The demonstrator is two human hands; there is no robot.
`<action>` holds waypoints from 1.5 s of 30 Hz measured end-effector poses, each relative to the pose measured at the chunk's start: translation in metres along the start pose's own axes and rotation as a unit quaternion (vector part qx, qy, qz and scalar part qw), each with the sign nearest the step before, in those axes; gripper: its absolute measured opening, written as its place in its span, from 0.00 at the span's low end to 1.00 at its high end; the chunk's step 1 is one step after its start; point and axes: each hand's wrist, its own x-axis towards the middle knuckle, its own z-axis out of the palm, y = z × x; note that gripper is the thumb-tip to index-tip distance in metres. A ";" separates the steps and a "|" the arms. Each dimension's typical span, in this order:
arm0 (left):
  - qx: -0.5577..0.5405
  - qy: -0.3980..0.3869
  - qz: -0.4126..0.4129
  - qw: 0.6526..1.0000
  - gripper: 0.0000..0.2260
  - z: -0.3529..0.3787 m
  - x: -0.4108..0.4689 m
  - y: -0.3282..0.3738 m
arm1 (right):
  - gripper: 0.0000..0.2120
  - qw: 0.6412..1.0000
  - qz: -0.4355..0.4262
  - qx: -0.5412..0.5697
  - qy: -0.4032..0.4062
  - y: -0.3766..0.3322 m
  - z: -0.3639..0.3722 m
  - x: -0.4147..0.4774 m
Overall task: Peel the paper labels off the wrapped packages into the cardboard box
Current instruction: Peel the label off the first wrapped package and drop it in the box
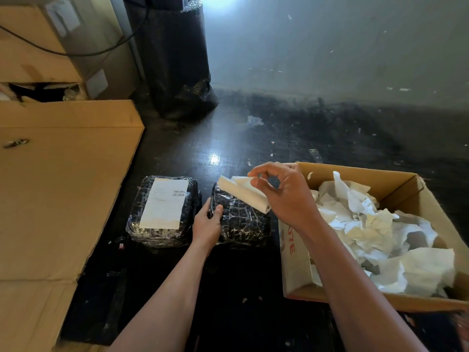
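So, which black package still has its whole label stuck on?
The left package, nearer the flat cardboard; the right hand holds up the other's label.

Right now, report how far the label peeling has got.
Done: the cardboard box holds a heap of crumpled peeled labels. In hand: the right hand pinches the lifted label over the right package, which the left hand holds. Left: the left package has its printed label on top; the lifted one is not yet boxed.

2 black shiny-wrapped packages (162, 212), a white label (165, 203) with black barcode, white paper scraps (380, 240) in a brown box (416, 189) lettered red.
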 end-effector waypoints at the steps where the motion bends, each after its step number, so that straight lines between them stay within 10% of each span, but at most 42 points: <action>1: 0.011 0.001 0.005 1.000 0.27 0.000 -0.001 0.000 | 0.07 1.000 -0.007 -0.012 0.003 -0.002 -0.001 -0.001; 7: 0.049 0.002 0.006 0.999 0.28 0.000 -0.004 0.002 | 0.18 0.996 -0.013 -0.083 0.013 -0.010 -0.008 -0.007; 19: 0.200 0.059 0.128 0.970 0.24 0.015 -0.033 0.051 | 0.05 0.990 0.033 -0.113 0.078 -0.012 -0.049 -0.032; 29: 0.158 -0.150 0.194 0.957 0.24 0.082 -0.086 0.086 | 0.03 0.953 0.143 -0.217 0.154 -0.011 -0.116 -0.081; 37: 0.137 -0.241 0.156 0.948 0.30 0.115 -0.108 0.067 | 0.07 0.947 0.187 -0.244 0.097 0.025 -0.140 -0.112; 45: 0.117 -0.168 0.143 0.968 0.29 0.135 -0.124 0.059 | 0.05 0.963 0.151 -0.221 0.013 0.059 -0.155 -0.119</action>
